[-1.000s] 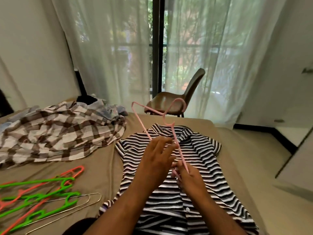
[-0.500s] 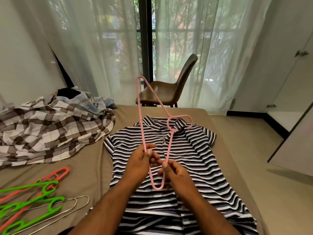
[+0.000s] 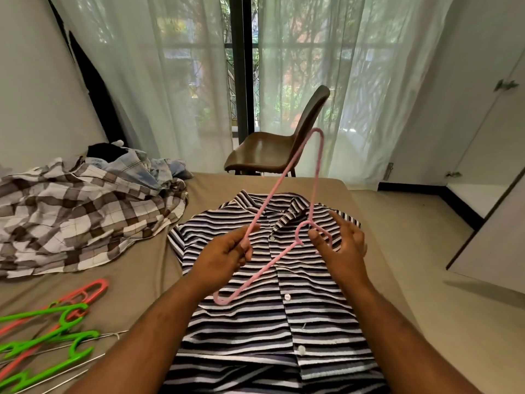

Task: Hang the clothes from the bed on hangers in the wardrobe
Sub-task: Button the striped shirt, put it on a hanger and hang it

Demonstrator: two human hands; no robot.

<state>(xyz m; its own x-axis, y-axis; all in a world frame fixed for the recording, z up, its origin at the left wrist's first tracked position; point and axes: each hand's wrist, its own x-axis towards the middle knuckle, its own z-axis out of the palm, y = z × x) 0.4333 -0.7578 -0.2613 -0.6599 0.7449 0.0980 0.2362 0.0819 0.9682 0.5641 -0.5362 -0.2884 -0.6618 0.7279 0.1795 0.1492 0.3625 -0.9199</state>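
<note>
Pink hanger (image 3: 274,196) tilted in the air over striped shirt (image 3: 284,322), which lies flat on bed (image 3: 136,280): left hand (image 3: 227,253) pinches its bar, right hand (image 3: 345,247) open, fingers touching the hook, probably orienting it for the collar.

Sheer white curtains (image 3: 170,81) hang across the top of the frame, and soft daylight with green leaves comes through them. A dark window post (image 3: 241,66) stands in the upper middle. In front of it, at the centre, is a brown chair (image 3: 264,149). A plain white wall (image 3: 34,95) fills the upper left. At the right are white wardrobe doors (image 3: 488,137), a black skirting (image 3: 412,190) and a beige floor (image 3: 412,237).
</note>
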